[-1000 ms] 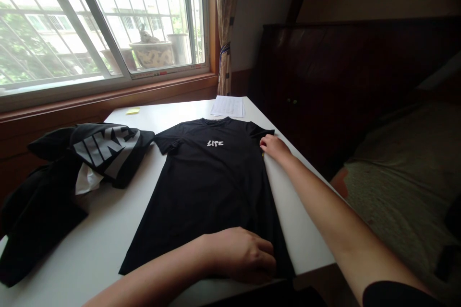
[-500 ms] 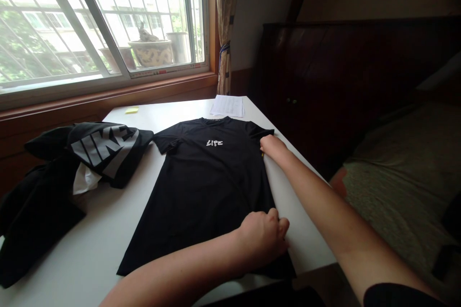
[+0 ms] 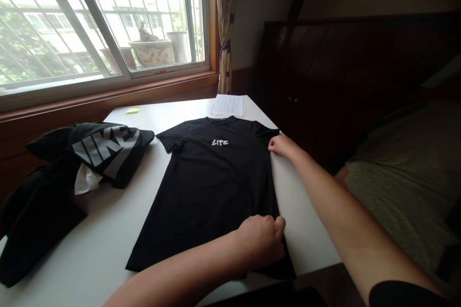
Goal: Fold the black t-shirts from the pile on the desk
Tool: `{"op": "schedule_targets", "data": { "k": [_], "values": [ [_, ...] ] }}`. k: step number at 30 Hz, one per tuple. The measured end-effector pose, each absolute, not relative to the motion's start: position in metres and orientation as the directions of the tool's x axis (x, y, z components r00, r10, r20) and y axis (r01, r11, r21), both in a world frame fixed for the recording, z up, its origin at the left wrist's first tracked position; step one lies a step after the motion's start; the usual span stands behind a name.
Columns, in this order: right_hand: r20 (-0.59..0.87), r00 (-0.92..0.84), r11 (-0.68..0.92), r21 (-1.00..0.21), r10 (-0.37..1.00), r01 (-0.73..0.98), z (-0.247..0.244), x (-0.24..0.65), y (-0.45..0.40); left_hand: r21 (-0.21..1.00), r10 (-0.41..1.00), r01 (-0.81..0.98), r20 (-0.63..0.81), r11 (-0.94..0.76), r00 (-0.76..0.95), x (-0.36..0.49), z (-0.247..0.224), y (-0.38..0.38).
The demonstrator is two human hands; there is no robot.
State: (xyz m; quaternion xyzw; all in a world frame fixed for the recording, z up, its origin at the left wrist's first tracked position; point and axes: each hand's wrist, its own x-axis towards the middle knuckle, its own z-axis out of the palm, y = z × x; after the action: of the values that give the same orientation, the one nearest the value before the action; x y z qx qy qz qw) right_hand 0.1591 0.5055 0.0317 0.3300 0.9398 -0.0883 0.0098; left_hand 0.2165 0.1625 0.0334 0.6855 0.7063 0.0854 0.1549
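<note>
A black T-shirt point(image 3: 216, 182) with small white lettering on its chest lies spread out on the white table point(image 3: 108, 230), its collar toward the far end. My left hand point(image 3: 262, 240) is closed on the shirt's right side edge near the hem, with the wrist crossing over the lower part of the shirt. Farther up, my right hand point(image 3: 280, 146) pinches the same side edge just below the sleeve on the right. The fabric between the two hands runs fairly straight. My left forearm hides part of the hem.
At the left of the table lies a crumpled black garment point(image 3: 133, 163) with large grey letters and a white patch. Papers point(image 3: 227, 105) and a yellow note point(image 3: 133, 110) rest at the far end. A window point(image 3: 162, 14) and curtain point(image 3: 224, 33) stand behind; dark furniture point(image 3: 324, 72) is at the right.
The upper part of the T-shirt and its left hem corner have shifted slightly right. My right hand has moved a little right with the edge; my left hand stays nearly in place.
</note>
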Motion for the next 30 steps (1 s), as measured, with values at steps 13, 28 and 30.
{"op": "schedule_targets", "data": {
  "k": [13, 28, 30],
  "values": [
    [0.039, -0.782, 0.751, -0.314, 0.622, 0.581, 0.011, 0.175, 0.514, 0.26, 0.994, 0.963, -0.095, 0.068, -0.044, 0.22, 0.027, 0.171],
    [-0.181, -0.796, 0.582, -0.592, 0.577, 0.557, 0.009, 0.199, 0.494, 0.488, 0.994, 0.873, -0.107, 0.019, 0.038, 0.195, 0.031, 0.153],
    [-0.213, -0.795, 0.597, -0.558, 0.568, 0.576, 0.015, 0.201, 0.486, 0.467, 0.992, 0.884, -0.122, 0.023, 0.039, 0.198, 0.028, 0.153]
  ]
}}
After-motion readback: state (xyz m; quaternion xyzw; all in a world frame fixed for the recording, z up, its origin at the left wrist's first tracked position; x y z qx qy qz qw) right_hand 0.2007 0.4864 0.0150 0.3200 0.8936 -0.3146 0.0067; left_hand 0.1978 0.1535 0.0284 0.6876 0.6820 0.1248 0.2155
